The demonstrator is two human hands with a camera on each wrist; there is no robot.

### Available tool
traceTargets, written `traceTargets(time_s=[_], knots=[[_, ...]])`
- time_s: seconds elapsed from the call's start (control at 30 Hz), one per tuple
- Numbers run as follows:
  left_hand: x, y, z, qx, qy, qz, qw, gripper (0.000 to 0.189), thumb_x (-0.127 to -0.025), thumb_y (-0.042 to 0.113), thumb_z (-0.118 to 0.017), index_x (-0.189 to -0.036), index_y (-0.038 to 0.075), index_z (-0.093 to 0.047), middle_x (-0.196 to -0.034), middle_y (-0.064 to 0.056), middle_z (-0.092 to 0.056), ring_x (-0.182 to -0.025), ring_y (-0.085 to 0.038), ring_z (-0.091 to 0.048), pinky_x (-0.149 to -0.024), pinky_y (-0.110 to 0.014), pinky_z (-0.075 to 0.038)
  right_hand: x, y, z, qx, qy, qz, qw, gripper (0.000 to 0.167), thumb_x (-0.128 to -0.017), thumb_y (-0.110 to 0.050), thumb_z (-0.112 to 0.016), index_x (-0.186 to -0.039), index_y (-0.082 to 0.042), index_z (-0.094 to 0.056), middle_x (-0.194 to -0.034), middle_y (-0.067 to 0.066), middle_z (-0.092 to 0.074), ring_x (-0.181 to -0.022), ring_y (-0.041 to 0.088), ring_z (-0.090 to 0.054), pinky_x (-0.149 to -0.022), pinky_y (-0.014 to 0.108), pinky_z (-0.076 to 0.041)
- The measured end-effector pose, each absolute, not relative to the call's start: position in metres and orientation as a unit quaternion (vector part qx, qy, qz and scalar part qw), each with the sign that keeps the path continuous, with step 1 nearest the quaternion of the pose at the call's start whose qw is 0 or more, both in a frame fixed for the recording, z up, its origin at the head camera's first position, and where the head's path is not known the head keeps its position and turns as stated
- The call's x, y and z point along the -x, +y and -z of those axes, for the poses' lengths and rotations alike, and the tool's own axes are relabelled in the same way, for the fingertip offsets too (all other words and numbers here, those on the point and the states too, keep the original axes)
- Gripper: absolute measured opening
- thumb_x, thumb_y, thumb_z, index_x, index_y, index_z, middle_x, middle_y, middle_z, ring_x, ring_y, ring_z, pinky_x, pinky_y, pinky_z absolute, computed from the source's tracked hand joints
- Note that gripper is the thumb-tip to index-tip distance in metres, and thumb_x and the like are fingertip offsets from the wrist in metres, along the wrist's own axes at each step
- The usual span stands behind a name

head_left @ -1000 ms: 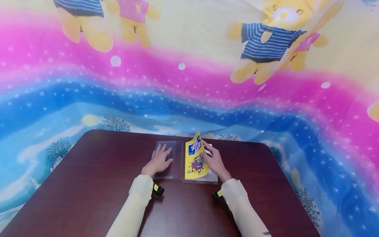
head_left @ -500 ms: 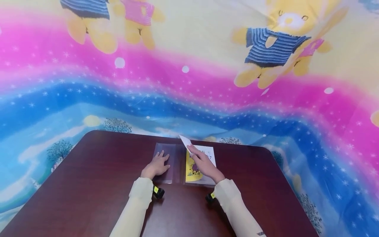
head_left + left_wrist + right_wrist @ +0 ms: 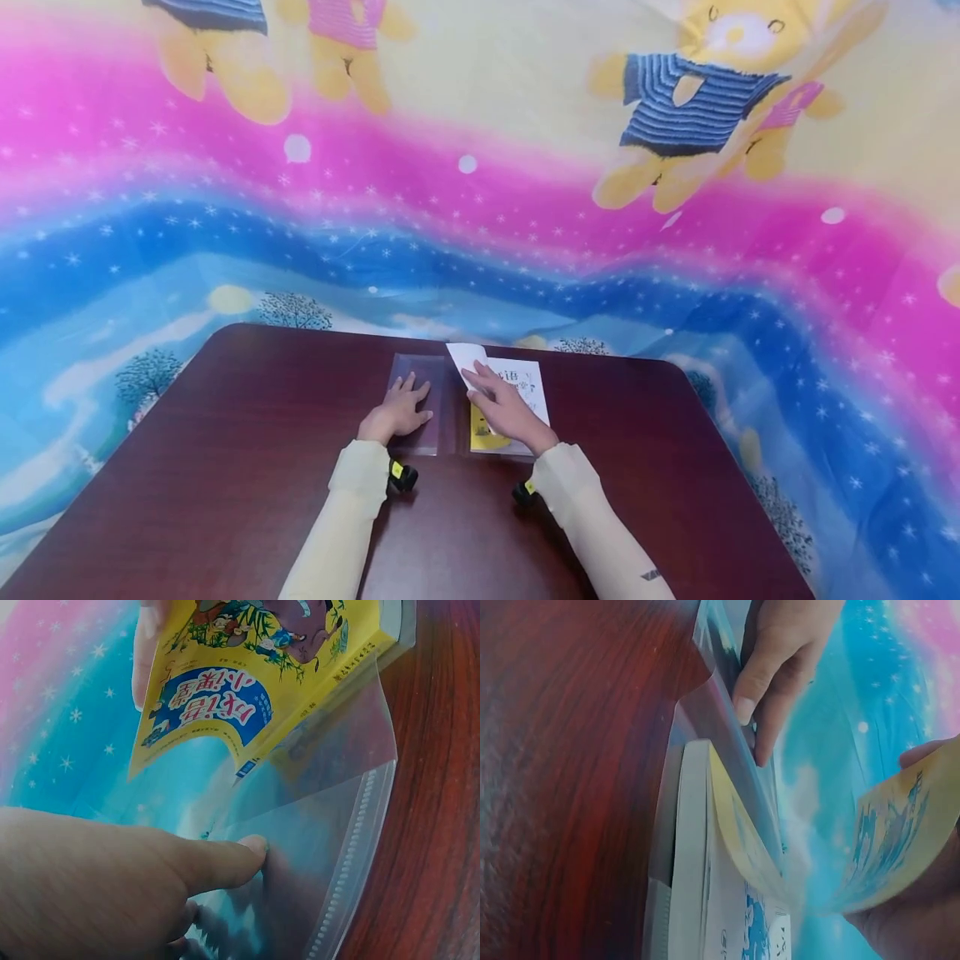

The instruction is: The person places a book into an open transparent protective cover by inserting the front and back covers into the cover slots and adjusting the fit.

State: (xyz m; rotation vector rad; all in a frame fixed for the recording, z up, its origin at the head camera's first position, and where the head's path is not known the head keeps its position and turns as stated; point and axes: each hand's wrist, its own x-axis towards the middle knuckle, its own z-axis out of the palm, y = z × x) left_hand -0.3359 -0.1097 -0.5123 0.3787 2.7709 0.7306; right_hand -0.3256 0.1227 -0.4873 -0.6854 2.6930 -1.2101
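A yellow paperback book (image 3: pixel 300 660), with a cartoon picture and Chinese lettering, lies on the right half of a clear plastic book cover (image 3: pixel 450 425). Its front cover (image 3: pixel 900 825) is lifted and bent to the left, baring a white printed page (image 3: pixel 534 392). My right hand (image 3: pixel 510 408) holds that front cover; part of the grip is hidden. Fingers spread, my left hand (image 3: pixel 397 411) rests on the plastic's left flap. In the left wrist view the left thumb (image 3: pixel 232 862) touches the clear film.
The dark red-brown table (image 3: pixel 247 450) reaches around the book on every side. Behind its far edge hangs a printed cloth (image 3: pixel 420 233) with bears and snowflakes. A black wrist camera (image 3: pixel 402 476) sits at the left cuff.
My right hand has moved left, swinging the book's yellow front cover up and over so its white inside shows. My left hand has stayed on the plastic flap.
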Motion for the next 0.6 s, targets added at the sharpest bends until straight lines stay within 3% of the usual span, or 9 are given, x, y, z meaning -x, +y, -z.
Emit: traceTargets(time_s=[0.2, 0.6], knots=[[0.337, -0.113, 0.513, -0.144, 0.95, -0.243, 0.134, 0.061, -0.105, 0.024, -0.056, -0.159, 0.005, -0.034, -0.167, -0.029, -0.01, -0.154, -0.049, -0.007, -0.122, -0.062, -0.017, 0.334, 0.121, 0.486, 0.243, 0.899, 0.356, 0.081, 0.046, -0.112, -0.034, -0.036, -0.156, -0.023, -0.043, -0.17, 0.001, -0.022, -0.158, 0.023, -0.011, -0.126, 0.052, -0.016], [0.336, -0.114, 0.514, -0.143, 0.947, -0.248, 0.147, 0.062, -0.106, 0.027, -0.052, -0.16, 0.006, -0.029, -0.168, -0.027, -0.006, -0.155, -0.047, -0.002, -0.124, -0.059, -0.011, 0.341, 0.121, 0.49, 0.255, 0.907, 0.321, 0.093, 0.052, -0.109, -0.037, -0.045, -0.157, -0.017, -0.041, -0.169, 0.001, -0.023, -0.159, 0.025, -0.008, -0.125, 0.055, -0.015]])
